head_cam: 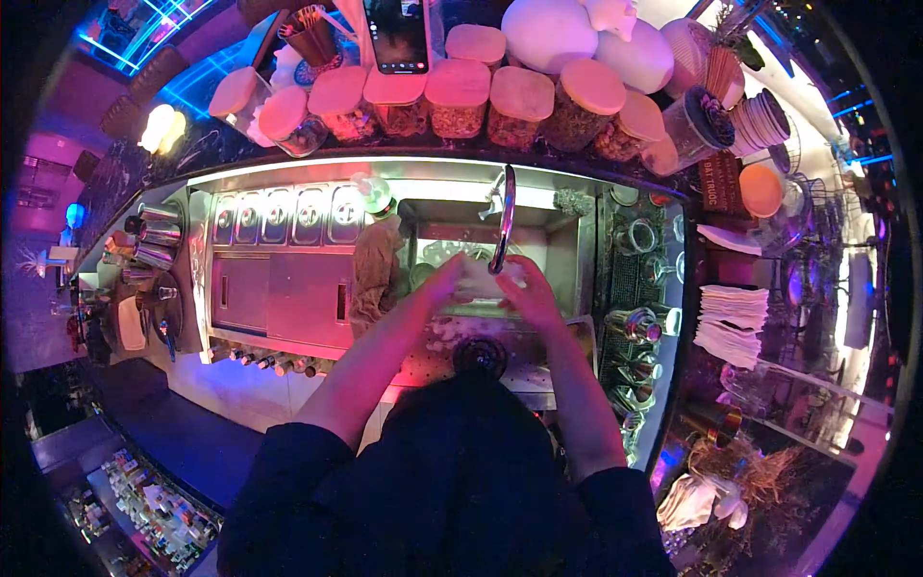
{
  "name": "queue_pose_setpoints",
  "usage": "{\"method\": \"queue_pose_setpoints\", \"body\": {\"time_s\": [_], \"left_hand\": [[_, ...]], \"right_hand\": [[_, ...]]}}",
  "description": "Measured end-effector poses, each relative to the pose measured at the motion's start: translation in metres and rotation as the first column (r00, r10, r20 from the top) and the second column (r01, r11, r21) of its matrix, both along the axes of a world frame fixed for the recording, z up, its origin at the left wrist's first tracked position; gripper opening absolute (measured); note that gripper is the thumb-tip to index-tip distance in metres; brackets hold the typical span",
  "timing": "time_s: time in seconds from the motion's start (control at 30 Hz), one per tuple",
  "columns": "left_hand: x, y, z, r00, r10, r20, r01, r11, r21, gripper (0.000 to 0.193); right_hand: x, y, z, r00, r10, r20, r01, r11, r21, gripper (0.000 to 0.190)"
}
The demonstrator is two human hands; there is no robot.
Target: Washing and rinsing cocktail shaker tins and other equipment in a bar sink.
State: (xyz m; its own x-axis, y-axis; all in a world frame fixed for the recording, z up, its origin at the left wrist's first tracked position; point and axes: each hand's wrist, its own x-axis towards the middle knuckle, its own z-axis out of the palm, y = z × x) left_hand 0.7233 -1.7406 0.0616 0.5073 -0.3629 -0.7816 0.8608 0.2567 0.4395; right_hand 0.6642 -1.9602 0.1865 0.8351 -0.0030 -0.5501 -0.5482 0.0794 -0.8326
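Both my hands are over a stainless steel sink basin (570, 252), below the curved chrome faucet (509, 209). My left hand (453, 280) is on the left of the spout, its fingers pointing inward. Close to the spout's tip, my right hand (532, 292) curls in from the right. A pale, translucent patch (482, 280) shows between the two hands. Blur and glare hide whether it is a clear vessel or water, and how the fingers meet it. Clear glassware (443, 252) appears to lie in the basin behind my left hand.
A brown cloth (375, 270) hangs left of the basin, beside lidded steel pans (310, 215). Glasses and a metal shaker (634, 324) stand on the right-hand mat. Lidded jars (456, 101) and a phone (396, 36) line the ledge above. Folded white napkins (732, 324) lie right.
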Motion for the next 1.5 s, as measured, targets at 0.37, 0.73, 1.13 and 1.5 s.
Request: {"method": "queue_pose_setpoints", "body": {"time_s": [0.37,0.73,1.13,1.5], "left_hand": [[0.016,0.020,0.049,0.908,0.157,0.388,-0.151,0.988,-0.045,0.033],[0.036,-0.029,0.065,0.902,-0.122,0.415,0.131,0.991,0.007,0.039],[0.045,-0.044,0.114,0.093,-0.960,0.265,-0.073,0.258,0.963,0.054],[0.044,0.003,-0.004,-0.086,-0.849,0.522,-0.157,0.529,0.834,0.064]], "right_hand": [[0.043,0.024,0.008,0.954,0.298,-0.044,-0.299,0.954,-0.006,0.053],[-0.015,-0.016,-0.057,0.974,0.226,-0.010,-0.195,0.861,0.470,0.068],[-0.045,0.003,-0.041,0.880,0.116,0.461,0.071,0.927,-0.368,0.091],[-0.031,0.035,-0.048,0.696,0.124,0.708,0.341,0.810,-0.477,0.079]]}}
